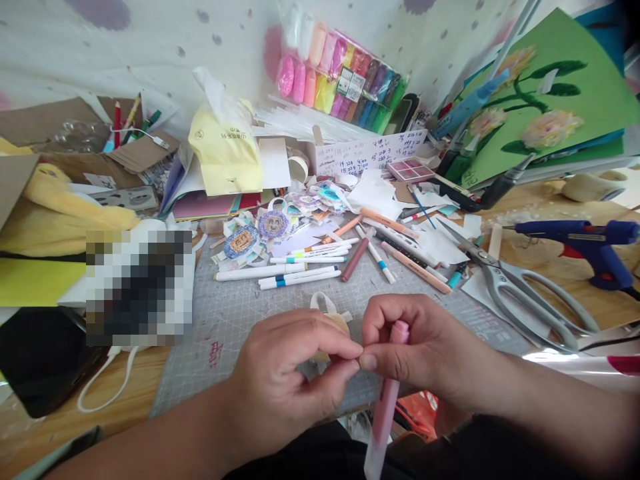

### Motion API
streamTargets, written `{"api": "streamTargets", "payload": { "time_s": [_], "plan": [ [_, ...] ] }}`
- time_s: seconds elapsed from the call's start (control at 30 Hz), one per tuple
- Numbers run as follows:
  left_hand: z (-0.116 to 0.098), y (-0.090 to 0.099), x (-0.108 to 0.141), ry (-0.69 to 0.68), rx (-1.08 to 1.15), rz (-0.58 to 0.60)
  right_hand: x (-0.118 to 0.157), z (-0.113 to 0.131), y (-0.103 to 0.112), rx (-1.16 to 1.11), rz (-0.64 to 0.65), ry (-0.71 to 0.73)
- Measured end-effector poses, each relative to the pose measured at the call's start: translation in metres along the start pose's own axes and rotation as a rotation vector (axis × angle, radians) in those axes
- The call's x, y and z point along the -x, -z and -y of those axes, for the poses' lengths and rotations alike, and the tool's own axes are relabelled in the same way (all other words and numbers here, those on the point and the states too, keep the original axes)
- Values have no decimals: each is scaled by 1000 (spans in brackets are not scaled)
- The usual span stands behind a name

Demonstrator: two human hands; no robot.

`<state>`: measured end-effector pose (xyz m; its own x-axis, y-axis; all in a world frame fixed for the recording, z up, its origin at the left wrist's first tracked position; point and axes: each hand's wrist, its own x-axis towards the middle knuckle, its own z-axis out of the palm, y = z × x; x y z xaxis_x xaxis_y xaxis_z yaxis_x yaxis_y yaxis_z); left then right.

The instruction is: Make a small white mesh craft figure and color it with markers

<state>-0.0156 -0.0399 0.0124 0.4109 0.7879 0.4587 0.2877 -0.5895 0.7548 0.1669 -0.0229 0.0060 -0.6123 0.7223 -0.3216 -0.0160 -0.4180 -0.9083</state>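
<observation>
My right hand (425, 340) is closed, with a pink marker (384, 420) held between its fingers and palm, cap end up. Its thumb and forefinger also pinch together. They meet the pinched fingertips of my left hand (295, 360) above the near edge of the grey cutting mat (225, 313). Whatever is between the fingertips is hidden or too small to make out. Behind my hands lies a yellowish badge-like piece (340, 320) with a white loop, partly covered by my left hand.
Several markers (305, 267) and paper badges (243, 240) lie across the mat. Large grey scissors (510, 280) and a blue glue gun (590, 240) are to the right. At the left are a black phone (40, 360) and a white cable (100, 393). Clay packs (345, 73) lean at the back.
</observation>
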Motion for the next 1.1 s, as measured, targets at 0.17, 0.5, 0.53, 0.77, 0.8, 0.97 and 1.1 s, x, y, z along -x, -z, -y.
{"api": "streamTargets", "payload": {
  "time_s": [0.17, 0.5, 0.53, 0.77, 0.8, 0.97, 1.1],
  "plan": [
    [0, -2, 1, -7, -95, -16, -1, -1, -2, 7, -13, -12],
    [-3, 0, 3, -11, -129, -18, -3, -1, -3, -25, 14, -19],
    [-2, 0, 2, 7, -119, -22, -3, -1, -3, -22, 14, -14],
    [1, 3, 4, 133, -23, 27, -3, 4, -2, -2, -20, -6],
    [1, 2, 4, 133, -16, 28, -3, 4, -2, -4, -26, -8],
    [2, 2, 5, 163, 15, 30, -2, 3, -2, -1, -11, 9],
    [3, 6, 6, 244, 131, 98, 1, 8, 4, 36, -5, 47]
  ]
}}
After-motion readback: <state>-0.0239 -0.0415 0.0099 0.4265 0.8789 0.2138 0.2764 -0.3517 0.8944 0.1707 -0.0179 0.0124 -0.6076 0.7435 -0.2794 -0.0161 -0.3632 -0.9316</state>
